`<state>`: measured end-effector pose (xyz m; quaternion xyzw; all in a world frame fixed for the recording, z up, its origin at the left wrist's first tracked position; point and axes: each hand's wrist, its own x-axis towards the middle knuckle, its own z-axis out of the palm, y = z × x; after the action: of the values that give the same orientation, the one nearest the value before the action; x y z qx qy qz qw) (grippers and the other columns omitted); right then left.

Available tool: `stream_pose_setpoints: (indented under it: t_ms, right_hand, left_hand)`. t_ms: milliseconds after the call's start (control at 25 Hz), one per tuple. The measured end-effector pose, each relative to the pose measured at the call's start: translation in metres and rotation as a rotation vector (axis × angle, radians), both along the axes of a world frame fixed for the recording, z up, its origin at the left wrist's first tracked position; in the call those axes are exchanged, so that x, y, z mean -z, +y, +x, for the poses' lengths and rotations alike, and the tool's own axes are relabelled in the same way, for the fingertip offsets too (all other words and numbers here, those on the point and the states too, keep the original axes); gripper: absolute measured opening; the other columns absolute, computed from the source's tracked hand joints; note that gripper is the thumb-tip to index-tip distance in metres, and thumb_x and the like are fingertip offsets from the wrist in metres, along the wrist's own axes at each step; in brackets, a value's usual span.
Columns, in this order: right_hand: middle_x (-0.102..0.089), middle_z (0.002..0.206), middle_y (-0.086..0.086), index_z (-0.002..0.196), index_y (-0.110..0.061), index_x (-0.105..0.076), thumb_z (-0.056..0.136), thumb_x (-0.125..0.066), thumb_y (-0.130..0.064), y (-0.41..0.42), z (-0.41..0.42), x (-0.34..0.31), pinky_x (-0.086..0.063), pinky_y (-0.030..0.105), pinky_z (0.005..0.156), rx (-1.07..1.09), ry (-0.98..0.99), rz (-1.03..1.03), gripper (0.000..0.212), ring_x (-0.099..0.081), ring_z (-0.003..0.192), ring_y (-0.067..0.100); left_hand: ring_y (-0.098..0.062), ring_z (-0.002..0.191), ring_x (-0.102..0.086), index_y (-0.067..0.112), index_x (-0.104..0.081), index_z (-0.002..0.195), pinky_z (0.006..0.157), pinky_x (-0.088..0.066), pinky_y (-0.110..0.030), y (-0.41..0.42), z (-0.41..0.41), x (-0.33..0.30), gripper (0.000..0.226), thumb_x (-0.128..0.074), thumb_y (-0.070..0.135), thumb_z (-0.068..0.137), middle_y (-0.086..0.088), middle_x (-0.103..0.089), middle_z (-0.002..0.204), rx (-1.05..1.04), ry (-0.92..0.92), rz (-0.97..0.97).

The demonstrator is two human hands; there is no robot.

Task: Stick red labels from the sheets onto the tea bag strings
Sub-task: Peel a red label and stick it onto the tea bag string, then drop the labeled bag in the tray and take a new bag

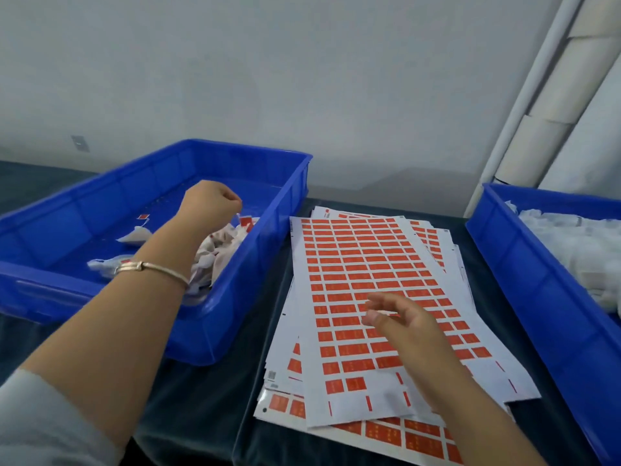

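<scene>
Two blue bins here, one at each side edge of the tabletop, with a messy fanned stack of label sheets between them (several sheets, can't get an exact count).

Left blue bin (262, 264) holds a loose heap of white tea bags (218, 250) bunched toward its right wall, plus a couple of strays further left; a few already show little red tags. The left hand (211, 205) hangs right over that heap, fingers curled in tight. Whether it's pinching a string or just clenched, can't tell, the fingertips face away. There's a thin metal bangle (151, 268) on that forearm.

The top label sheet (353, 257) is mostly full rows of red labels, with a peeled bare patch at its near end. The right hand (403, 321) hovers just above the lower middle of that sheet, fingers loose and spread, holding nothing.

Right blue bin (504, 264) is at the right edge, full of unlabelled white tea bags (578, 240).

Tabletop (201, 415) is covered in a dark cloth, plain grey-white wall behind, white pipes (554, 95) in the right corner.
</scene>
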<state>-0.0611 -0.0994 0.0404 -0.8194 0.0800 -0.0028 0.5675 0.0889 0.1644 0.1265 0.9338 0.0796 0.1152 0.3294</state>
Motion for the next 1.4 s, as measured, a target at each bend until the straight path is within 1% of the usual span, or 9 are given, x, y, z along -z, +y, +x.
stream_pose_setpoints:
  t_ms: [160, 320, 480, 600, 760, 920, 1160, 1280, 1400]
  right_hand:
    - [-0.06, 0.086, -0.031, 0.088, -0.041, -0.062, 0.09, -0.058, -0.039, -0.013, -0.001, -0.019, -0.043, 0.005, 0.051, 0.055, -0.022, 0.009, 0.005, -0.061, 0.076, -0.005]
    - [-0.07, 0.077, -0.019, 0.088, -0.037, -0.066, 0.089, -0.061, -0.029, -0.056, -0.018, -0.065, -0.051, 0.016, 0.048, 0.116, -0.101, 0.054, 0.01, -0.07, 0.065, 0.006]
    - [-0.072, 0.086, -0.01, 0.082, -0.035, -0.071, 0.088, -0.061, -0.016, -0.149, -0.042, -0.097, -0.053, 0.025, 0.07, 0.345, -0.199, -0.228, 0.022, -0.068, 0.082, 0.011]
    - [-0.064, 0.116, -0.001, 0.102, -0.028, -0.068, 0.092, -0.057, -0.016, -0.236, -0.056, -0.096, -0.042, 0.021, 0.071, 0.441, 0.115, -0.679, 0.019, -0.057, 0.099, 0.017]
    - [-0.041, 0.141, -0.006, 0.137, -0.035, -0.042, 0.08, -0.07, -0.041, -0.296, -0.084, -0.083, -0.045, 0.03, 0.096, 0.0, 0.97, -0.962, 0.063, -0.047, 0.12, 0.018]
    - [-0.052, 0.124, -0.007, 0.126, -0.043, -0.049, 0.079, -0.069, -0.025, -0.296, -0.105, -0.051, -0.055, 0.019, 0.069, -0.239, 1.189, -0.905, 0.054, -0.061, 0.089, 0.01]
    - [-0.067, 0.079, -0.003, 0.082, -0.018, -0.069, 0.083, -0.061, -0.006, -0.31, -0.108, -0.035, -0.045, 0.012, 0.052, -0.016, 0.838, -0.955, 0.014, -0.061, 0.062, 0.005]
    - [-0.058, 0.106, -0.001, 0.111, -0.026, -0.053, 0.081, -0.07, -0.021, -0.309, -0.109, -0.033, -0.051, 0.018, 0.055, -0.003, 0.919, -1.019, 0.035, -0.062, 0.075, 0.011]
    - [-0.063, 0.091, 0.0, 0.126, -0.028, -0.045, 0.08, -0.069, -0.013, -0.308, -0.109, -0.025, -0.046, 0.018, 0.045, -0.038, 1.048, -0.952, 0.054, -0.057, 0.054, 0.009]
  left_hand:
    - [-0.005, 0.056, -0.055, 0.027, -0.066, 0.08, 0.05, -0.039, -0.019, -0.054, -0.042, -0.008, 0.01, -0.059, 0.024, 0.086, 0.014, -0.062, 0.071, 0.125, -0.265, -0.214]
    - [-0.001, 0.065, -0.063, 0.037, -0.064, 0.099, 0.046, -0.042, -0.008, -0.139, -0.088, 0.039, 0.012, -0.057, 0.034, 0.09, 0.02, -0.062, 0.088, 0.431, -0.005, -0.188]
    - [-0.002, 0.086, -0.058, 0.038, -0.059, 0.116, 0.072, -0.053, -0.017, -0.179, -0.114, 0.104, 0.026, -0.054, 0.042, 0.09, 0.024, -0.053, 0.108, 0.572, 0.247, 0.081]
    - [-0.006, 0.117, -0.051, 0.037, -0.051, 0.128, 0.102, -0.04, -0.03, -0.189, -0.124, 0.136, 0.041, -0.05, 0.051, 0.089, 0.022, -0.047, 0.135, 0.624, 0.234, 0.32]
    - [-0.008, 0.136, -0.031, 0.039, -0.038, 0.137, 0.112, -0.022, -0.035, -0.193, -0.128, 0.148, 0.054, -0.041, 0.06, 0.088, 0.021, -0.03, 0.149, 0.63, 0.2, 0.392]
    - [-0.009, 0.14, -0.025, 0.039, -0.034, 0.139, 0.114, -0.019, -0.036, -0.193, -0.128, 0.152, 0.055, -0.038, 0.061, 0.089, 0.019, -0.024, 0.151, 0.636, 0.195, 0.43]
    - [-0.009, 0.138, -0.029, 0.038, -0.036, 0.138, 0.113, -0.023, -0.035, -0.191, -0.129, 0.152, 0.054, -0.039, 0.059, 0.089, 0.018, -0.027, 0.15, 0.643, 0.184, 0.411]
    - [-0.009, 0.138, -0.029, 0.038, -0.035, 0.139, 0.113, -0.022, -0.036, -0.19, -0.131, 0.152, 0.053, -0.039, 0.058, 0.09, 0.018, -0.027, 0.15, 0.648, 0.169, 0.412]
    - [-0.009, 0.137, -0.029, 0.037, -0.035, 0.139, 0.114, -0.022, -0.035, -0.188, -0.132, 0.153, 0.054, -0.039, 0.058, 0.09, 0.018, -0.028, 0.15, 0.658, 0.155, 0.404]
